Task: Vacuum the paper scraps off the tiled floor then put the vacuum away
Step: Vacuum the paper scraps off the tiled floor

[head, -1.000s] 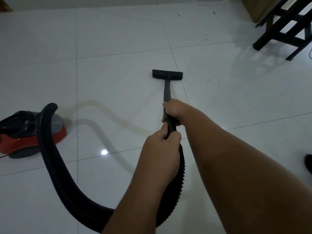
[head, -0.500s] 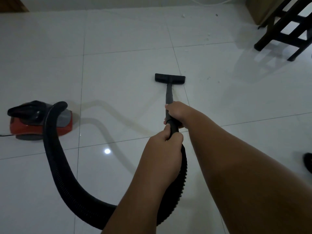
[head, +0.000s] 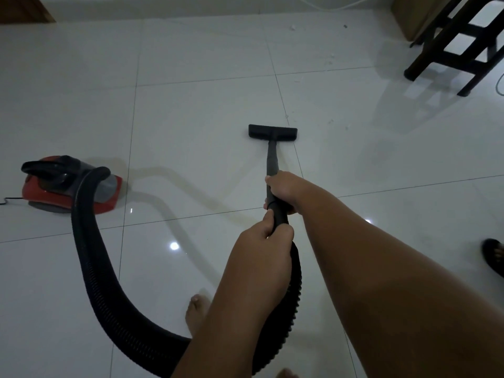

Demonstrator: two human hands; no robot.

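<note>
Both hands grip the black vacuum wand (head: 272, 162). My right hand (head: 285, 188) holds it higher up the tube, and my left hand (head: 266, 242) is closed around the handle end where the ribbed hose (head: 92, 268) joins. The flat black floor nozzle (head: 272, 131) rests on the white tiled floor (head: 204, 105). The hose loops left to the red and black vacuum body (head: 68, 184). Small white paper scraps (head: 330, 121) lie just right of the nozzle, and more scraps (head: 328, 61) lie farther off near the wall.
A dark wooden chair or table frame (head: 450, 50) stands at the top right beside a cardboard box (head: 411, 17). A sandalled foot (head: 495, 257) shows at the right edge. My bare foot (head: 195, 312) is under my arms. The power cord (head: 8, 199) runs left.
The view has shifted so the vacuum body appears farther right and nearer the hose. The nozzle sits slightly lower in view. Both hands keep the same hold on the wand.
</note>
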